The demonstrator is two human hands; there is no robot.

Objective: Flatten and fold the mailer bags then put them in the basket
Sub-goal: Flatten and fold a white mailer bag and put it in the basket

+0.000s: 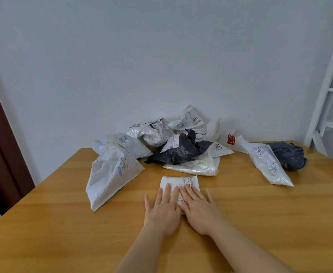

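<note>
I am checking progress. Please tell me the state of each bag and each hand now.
Small white bag: folded flat, pressed under both hands.
Left hand: open, flat on it.
Right hand: open, flat on it.
Black bag: crumpled, in the pile.
Big white bag: puffed, unfolded.
Grey bag: crumpled.
Long white bag: unfolded.

A white ladder frame (327, 91) beside wooden table (63, 223).

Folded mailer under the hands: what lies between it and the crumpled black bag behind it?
In the head view, a flat cream mailer lies between the folded mailer and the black bag, then bare table.
</note>
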